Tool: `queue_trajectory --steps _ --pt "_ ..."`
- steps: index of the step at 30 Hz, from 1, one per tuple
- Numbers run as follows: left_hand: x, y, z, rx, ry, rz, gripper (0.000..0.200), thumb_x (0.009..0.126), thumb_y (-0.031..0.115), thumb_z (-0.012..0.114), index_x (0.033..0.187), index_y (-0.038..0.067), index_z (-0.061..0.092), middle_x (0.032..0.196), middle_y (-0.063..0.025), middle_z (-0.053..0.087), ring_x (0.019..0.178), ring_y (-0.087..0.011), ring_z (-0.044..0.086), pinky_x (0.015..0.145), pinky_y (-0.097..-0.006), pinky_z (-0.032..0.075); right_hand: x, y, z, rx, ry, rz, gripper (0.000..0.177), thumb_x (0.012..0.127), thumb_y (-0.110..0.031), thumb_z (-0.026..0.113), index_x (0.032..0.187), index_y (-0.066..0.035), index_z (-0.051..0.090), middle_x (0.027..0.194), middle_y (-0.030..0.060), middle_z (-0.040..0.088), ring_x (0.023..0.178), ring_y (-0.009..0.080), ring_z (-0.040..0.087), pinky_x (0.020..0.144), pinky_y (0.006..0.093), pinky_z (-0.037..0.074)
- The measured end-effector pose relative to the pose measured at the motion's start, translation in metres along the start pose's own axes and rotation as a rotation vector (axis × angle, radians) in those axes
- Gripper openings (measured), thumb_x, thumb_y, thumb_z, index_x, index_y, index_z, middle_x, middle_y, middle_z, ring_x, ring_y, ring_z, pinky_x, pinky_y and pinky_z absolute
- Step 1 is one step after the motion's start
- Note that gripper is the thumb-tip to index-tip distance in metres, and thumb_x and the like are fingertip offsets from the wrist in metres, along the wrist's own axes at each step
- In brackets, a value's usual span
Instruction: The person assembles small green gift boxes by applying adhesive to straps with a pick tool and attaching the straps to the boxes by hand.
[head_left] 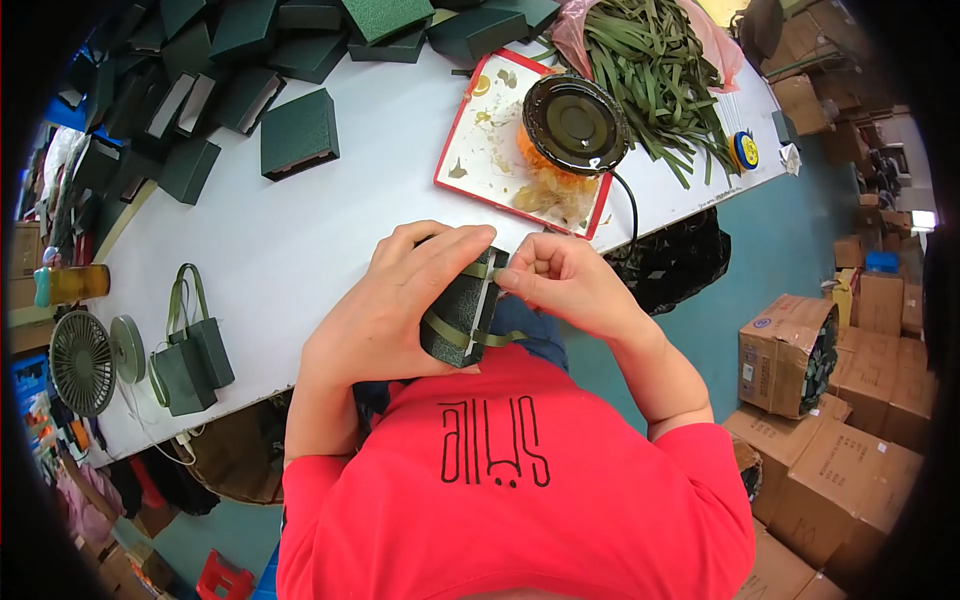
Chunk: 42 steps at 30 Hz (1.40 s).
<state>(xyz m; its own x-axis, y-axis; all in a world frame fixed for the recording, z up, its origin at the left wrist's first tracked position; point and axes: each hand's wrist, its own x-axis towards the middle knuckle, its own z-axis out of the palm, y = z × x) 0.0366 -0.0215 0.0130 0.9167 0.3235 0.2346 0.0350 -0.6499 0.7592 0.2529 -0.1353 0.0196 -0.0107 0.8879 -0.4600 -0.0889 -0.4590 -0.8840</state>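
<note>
A small dark green box (458, 308) with green ribbon (447, 328) across it is held at the table's front edge, close to my red shirt. My left hand (405, 290) wraps round the box from the left, its fingers over the top end. At the box's right edge, my right hand (560, 280) has thumb and index finger pinched on the ribbon near the upper corner; the other fingers are curled. A ribbon end sticks out to the right below that hand. The underside of the box is hidden.
Many green boxes (300, 134) lie at the back left. A round black-topped pot (575, 122) stands on a red-edged board (470, 165), beside a heap of green ribbons (655, 75). Two small green bags (190, 365) and a fan (83, 362) are at left; cartons (840, 470) stand right.
</note>
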Motion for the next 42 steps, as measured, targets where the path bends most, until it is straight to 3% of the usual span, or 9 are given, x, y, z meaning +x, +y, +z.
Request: queue_trajectory --steps 7,10,13,19,25,28,34,39,42 --pt "0.003 0.004 -0.001 0.002 0.032 0.019 0.094 0.058 0.019 0.088 0.142 0.009 0.048 0.137 -0.0088 0.056 0.123 -0.0373 0.049 0.102 -0.0465 0.040 0.005 0.002 -0.001 -0.045 -0.027 0.041 0.021 0.093 -0.018 0.068 0.082 -0.003 0.059 0.074 -0.0018 0.063 0.067 0.0028 0.056 0.058 0.0196 0.043" --pt "0.004 0.004 -0.001 0.097 0.001 0.070 0.101 0.051 0.018 0.092 0.141 0.007 0.047 0.139 -0.0107 0.055 0.124 -0.0385 0.049 0.103 -0.0465 0.041 0.010 0.002 -0.002 -0.080 -0.062 0.098 0.022 0.092 -0.020 0.068 0.080 -0.003 0.058 0.071 -0.0020 0.061 0.064 0.0040 0.056 0.057 0.0212 0.042" --pt "0.005 0.005 0.001 0.171 -0.030 0.097 0.092 0.054 0.015 0.089 0.138 0.008 0.050 0.136 -0.0096 0.057 0.122 -0.0377 0.050 0.101 -0.0456 0.041 0.017 0.014 -0.002 -0.037 -0.114 0.087 0.024 0.091 -0.021 0.068 0.079 -0.004 0.058 0.069 -0.0017 0.060 0.062 0.0051 0.055 0.057 0.0222 0.043" --pt "0.003 0.004 0.000 0.166 -0.025 0.008 0.094 0.055 0.016 0.089 0.139 0.009 0.049 0.137 -0.0089 0.057 0.122 -0.0366 0.050 0.101 -0.0449 0.041 0.016 0.013 -0.006 -0.004 -0.122 0.119 0.016 0.095 -0.017 0.065 0.091 -0.001 0.063 0.077 0.0013 0.066 0.063 0.0034 0.055 0.052 0.0200 0.040" --pt "-0.002 0.000 0.000 0.052 0.046 -0.053 0.094 0.057 0.016 0.086 0.142 0.011 0.047 0.140 -0.0070 0.054 0.125 -0.0356 0.047 0.104 -0.0450 0.038 0.010 0.026 0.001 0.158 0.058 -0.073 0.024 0.098 -0.015 0.062 0.115 0.001 0.065 0.096 0.0056 0.072 0.058 0.0031 0.050 0.049 0.0189 0.037" --pt "-0.002 0.000 -0.001 0.063 0.049 -0.036 0.096 0.055 0.016 0.087 0.142 0.010 0.047 0.140 -0.0080 0.054 0.125 -0.0358 0.047 0.104 -0.0450 0.038 0.008 0.031 -0.002 0.228 0.111 -0.165 0.021 0.100 -0.011 0.059 0.114 0.003 0.066 0.097 0.0072 0.072 0.057 0.0034 0.049 0.050 0.0178 0.037" --pt "-0.005 -0.002 -0.002 0.083 0.069 -0.025 0.098 0.053 0.017 0.089 0.142 0.010 0.048 0.141 -0.0075 0.053 0.124 -0.0356 0.047 0.104 -0.0450 0.038 0.006 0.039 -0.003 0.475 0.645 -0.559 0.017 0.098 -0.008 0.062 0.110 0.003 0.068 0.100 0.0096 0.073 0.058 0.0028 0.050 0.052 0.0182 0.040" --pt "-0.003 0.000 -0.002 0.107 0.059 -0.023 0.098 0.053 0.018 0.089 0.141 0.010 0.048 0.140 -0.0074 0.054 0.124 -0.0353 0.047 0.104 -0.0447 0.039 0.000 0.045 0.016 0.164 0.539 -0.418 0.011 0.088 -0.002 0.074 0.098 0.000 0.070 0.083 -0.0025 0.068 0.067 -0.0013 0.054 0.057 0.0152 0.039" --pt "-0.003 0.002 -0.003 0.120 0.053 -0.028 0.098 0.052 0.018 0.090 0.141 0.011 0.049 0.141 -0.0074 0.053 0.124 -0.0353 0.048 0.104 -0.0449 0.039 0.001 0.043 0.014 0.107 0.439 -0.374 0.008 0.092 -0.007 0.070 0.097 0.000 0.068 0.084 -0.0007 0.069 0.066 -0.0005 0.054 0.057 0.0161 0.040"
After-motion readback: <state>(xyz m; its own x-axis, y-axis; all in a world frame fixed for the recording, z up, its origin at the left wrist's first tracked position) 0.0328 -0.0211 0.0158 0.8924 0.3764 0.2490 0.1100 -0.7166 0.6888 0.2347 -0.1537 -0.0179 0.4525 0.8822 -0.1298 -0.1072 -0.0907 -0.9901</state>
